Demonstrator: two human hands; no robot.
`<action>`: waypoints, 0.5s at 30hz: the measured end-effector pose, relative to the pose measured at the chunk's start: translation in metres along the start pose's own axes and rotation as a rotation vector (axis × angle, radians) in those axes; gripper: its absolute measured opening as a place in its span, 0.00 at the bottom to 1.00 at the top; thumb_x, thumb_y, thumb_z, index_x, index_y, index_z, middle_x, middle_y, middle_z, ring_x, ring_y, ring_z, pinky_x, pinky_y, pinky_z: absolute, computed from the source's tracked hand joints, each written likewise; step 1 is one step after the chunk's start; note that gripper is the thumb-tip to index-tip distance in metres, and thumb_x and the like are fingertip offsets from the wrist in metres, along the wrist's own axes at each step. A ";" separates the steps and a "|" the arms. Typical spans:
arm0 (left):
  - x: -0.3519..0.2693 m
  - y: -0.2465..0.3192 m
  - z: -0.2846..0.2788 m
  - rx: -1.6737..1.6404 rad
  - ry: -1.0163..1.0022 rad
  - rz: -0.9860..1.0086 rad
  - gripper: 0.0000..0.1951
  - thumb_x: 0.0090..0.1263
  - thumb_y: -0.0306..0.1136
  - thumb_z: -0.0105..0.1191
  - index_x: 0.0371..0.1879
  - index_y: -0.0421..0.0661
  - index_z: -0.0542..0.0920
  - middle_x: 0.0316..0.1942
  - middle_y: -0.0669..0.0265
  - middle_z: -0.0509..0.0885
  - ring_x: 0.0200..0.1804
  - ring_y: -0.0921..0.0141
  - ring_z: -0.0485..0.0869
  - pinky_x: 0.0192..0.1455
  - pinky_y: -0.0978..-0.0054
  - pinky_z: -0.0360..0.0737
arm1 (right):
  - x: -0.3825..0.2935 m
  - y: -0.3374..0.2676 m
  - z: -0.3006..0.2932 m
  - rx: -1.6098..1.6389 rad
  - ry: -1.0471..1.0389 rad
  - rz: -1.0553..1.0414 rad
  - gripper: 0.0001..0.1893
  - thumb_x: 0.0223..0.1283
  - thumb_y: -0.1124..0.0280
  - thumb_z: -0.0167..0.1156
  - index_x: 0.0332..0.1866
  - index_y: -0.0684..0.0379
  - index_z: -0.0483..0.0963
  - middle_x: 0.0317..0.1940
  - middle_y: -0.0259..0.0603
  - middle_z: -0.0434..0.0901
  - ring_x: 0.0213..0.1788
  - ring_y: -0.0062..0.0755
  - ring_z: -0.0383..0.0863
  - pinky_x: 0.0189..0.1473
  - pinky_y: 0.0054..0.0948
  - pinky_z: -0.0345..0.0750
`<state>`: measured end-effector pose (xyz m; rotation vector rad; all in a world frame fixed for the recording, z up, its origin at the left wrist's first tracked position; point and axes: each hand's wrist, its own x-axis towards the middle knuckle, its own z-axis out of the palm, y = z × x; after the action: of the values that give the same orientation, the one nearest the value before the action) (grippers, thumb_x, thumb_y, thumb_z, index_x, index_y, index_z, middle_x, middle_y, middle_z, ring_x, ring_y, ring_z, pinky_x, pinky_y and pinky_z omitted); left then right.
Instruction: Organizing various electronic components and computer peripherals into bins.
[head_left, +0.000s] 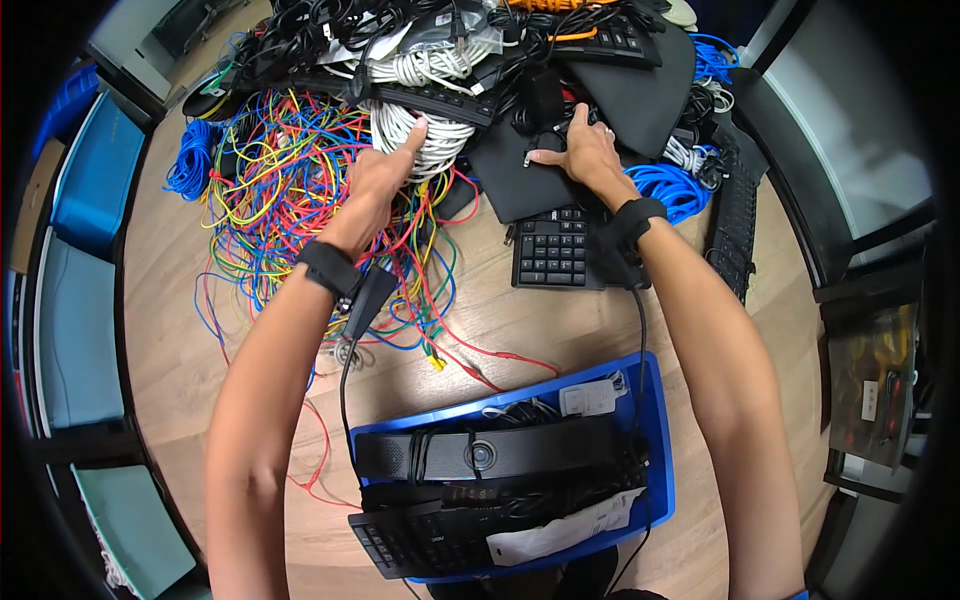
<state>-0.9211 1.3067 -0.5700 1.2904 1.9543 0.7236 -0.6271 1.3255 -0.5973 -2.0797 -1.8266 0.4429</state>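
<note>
My left hand (382, 169) rests against a coil of white cable (431, 142), with its thumb raised and its other fingers hidden. Under and beside it spreads a tangle of red, blue, yellow and green cables (277, 172). My right hand (592, 154) reaches over black cables (544, 97) and a flat black pad (517, 172). Its thumb and one finger are spread wide; the other fingers are out of sight, so a hold cannot be told. By that thumb lies a small cable plug (528, 159). Each wrist wears a black strap with a wired device.
In front of me stands a blue bin (664, 465) holding a speaker bar (517, 450), a keyboard (397, 540) and a white adapter (589, 397). Another keyboard (551, 251) lies near my right wrist. Blue cable (671, 191) and a dark keyboard (731, 217) are at right. Shelving flanks both sides.
</note>
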 end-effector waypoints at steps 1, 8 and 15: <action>0.006 -0.002 0.004 -0.058 0.006 -0.040 0.56 0.61 0.74 0.62 0.63 0.20 0.75 0.62 0.35 0.81 0.66 0.52 0.81 0.68 0.59 0.76 | 0.000 0.005 0.004 0.002 0.000 -0.001 0.60 0.39 0.40 0.84 0.74 0.59 0.59 0.67 0.74 0.69 0.71 0.73 0.69 0.70 0.57 0.73; -0.002 0.004 -0.010 -0.129 -0.040 -0.054 0.36 0.62 0.60 0.72 0.43 0.29 0.82 0.38 0.59 0.86 0.38 0.67 0.81 0.42 0.65 0.78 | -0.020 0.036 0.010 0.041 0.212 -0.347 0.27 0.49 0.69 0.81 0.47 0.67 0.70 0.38 0.64 0.83 0.47 0.67 0.83 0.52 0.49 0.80; -0.020 0.005 -0.034 -0.128 -0.188 -0.075 0.36 0.69 0.53 0.65 0.67 0.37 0.73 0.49 0.59 0.82 0.51 0.66 0.80 0.50 0.59 0.85 | -0.072 0.029 -0.011 0.076 0.039 -0.454 0.20 0.53 0.75 0.73 0.48 0.68 0.73 0.39 0.67 0.83 0.48 0.69 0.84 0.49 0.54 0.82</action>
<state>-0.9397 1.2870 -0.5408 1.1585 1.7666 0.6549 -0.6055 1.2503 -0.5993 -1.5440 -2.1382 0.3390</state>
